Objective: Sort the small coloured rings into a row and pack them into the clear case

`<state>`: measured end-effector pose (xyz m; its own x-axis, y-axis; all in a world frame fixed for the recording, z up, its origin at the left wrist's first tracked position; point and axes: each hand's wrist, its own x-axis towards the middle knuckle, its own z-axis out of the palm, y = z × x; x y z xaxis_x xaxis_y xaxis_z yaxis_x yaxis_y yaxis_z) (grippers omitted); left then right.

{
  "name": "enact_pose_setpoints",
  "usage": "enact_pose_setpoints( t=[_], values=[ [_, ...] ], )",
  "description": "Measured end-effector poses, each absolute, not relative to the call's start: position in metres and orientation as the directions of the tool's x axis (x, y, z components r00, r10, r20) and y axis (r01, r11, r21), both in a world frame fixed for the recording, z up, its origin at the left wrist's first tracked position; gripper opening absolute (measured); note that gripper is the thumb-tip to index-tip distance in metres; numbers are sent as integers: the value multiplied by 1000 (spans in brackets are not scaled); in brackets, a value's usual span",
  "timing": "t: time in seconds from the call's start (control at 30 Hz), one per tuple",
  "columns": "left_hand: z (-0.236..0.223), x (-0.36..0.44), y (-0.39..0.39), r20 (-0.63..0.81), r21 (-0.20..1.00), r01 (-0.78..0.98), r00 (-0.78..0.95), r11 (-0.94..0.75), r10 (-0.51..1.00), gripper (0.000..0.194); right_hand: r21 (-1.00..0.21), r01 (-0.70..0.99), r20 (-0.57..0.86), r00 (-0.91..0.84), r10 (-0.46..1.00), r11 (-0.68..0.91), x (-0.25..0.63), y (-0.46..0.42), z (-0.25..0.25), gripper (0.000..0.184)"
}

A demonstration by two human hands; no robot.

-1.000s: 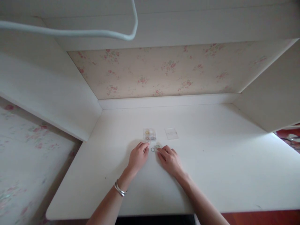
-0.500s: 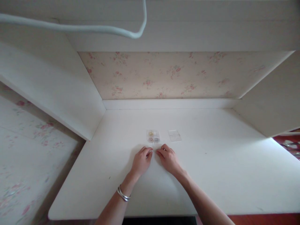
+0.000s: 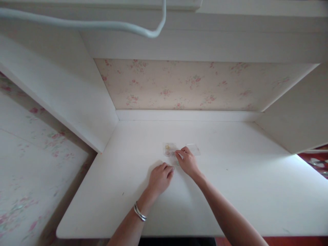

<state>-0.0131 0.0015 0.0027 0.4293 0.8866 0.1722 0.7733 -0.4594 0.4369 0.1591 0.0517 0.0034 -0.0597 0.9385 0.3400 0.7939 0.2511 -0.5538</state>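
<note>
A small clear box (image 3: 166,146) with compartments lies on the white desk, holding little gold, reddish and greyish pieces too small to name. My right hand (image 3: 189,162) is at its near right corner, thumb and finger pinched together; what sits between them is hidden. Nearer to me, my left hand (image 3: 159,177) rests on the desk with fingers curled and closed, and a tiny shiny bit shows at its fingertips. A faint clear piece (image 3: 177,163) lies between the two hands. Behind my right hand is a flat clear lid (image 3: 195,149), partly covered by it.
The white desk (image 3: 246,191) has side panels left and right and a low ledge (image 3: 192,115) at the back. A white cable or tube (image 3: 102,24) crosses overhead. A dark sliver (image 3: 123,193) lies at the left. Silver bangles (image 3: 139,212) circle my left wrist.
My right hand has moved forward from beside my left hand to the box's corner. My left hand stays low on the desk, closed. The view has shifted slightly.
</note>
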Motion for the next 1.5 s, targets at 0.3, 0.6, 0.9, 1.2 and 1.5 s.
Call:
enact_pose_setpoints(
  t=[0.3, 0.6, 0.9, 1.2, 1.5],
  values=[
    [-4, -9, -1, 169, 437, 776, 426, -455, 889, 17, -644, 743, 308, 34, 951, 182, 187, 28, -15, 26],
    [6, -7, 18, 210, 644, 661, 330, -384, 920, 21, -513, 810, 306, -137, 942, 284, 179, 4, -17, 24],
    [22, 16, 63, 324, 562, 700, 305, -441, 896, 21, -461, 834, 300, -174, 938, 302, 180, 3, -14, 22],
    [14, 20, 72, 322, 636, 676, 208, -373, 924, 19, -598, 745, 319, -117, 940, 295, 184, 5, -16, 28],
    [7, 24, 20, 176, 686, 614, 380, -390, 908, 21, -818, 547, 275, 102, 956, 177, 189, 12, -18, 31]
  ],
)
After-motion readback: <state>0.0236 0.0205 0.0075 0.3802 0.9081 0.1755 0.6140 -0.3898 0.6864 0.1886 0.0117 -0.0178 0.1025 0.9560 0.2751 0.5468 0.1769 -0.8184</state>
